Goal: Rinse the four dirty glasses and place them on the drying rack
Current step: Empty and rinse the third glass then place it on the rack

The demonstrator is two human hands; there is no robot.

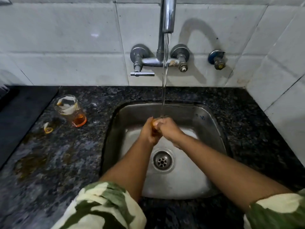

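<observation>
While the tap [167, 14] runs, both hands are wrapped around one orange-tinted glass [154, 124] held over the sink [212, 123], right under the stream [165, 76]. Left hand [149, 132] closed around the glass body from the left, right hand [168, 129] clamped over it from the right; fingers of the two touch, and only a sliver of orange shows between them. Can't tell which way the mouth faces or whether water goes inside. Step in hand, as I read it: rinsing. A second glass [71, 110] stands on the bench [69, 162] left of the sink, orange base, pale residue on the wall, so apparently not rinsed. Small orange-and-white scrap [47, 128] lies just in front of it; brownish wet patches further along the bench. Other two glasses not in view. Dark mat [21, 116] at far left may belong to the drying rack, not sure; a corner of something is cut off at the left edge. Next move likely calls for tipping out water, shifting to a one-hand grip, and carrying it left clear of the standing glass. Wet glass, slip risk.
</observation>
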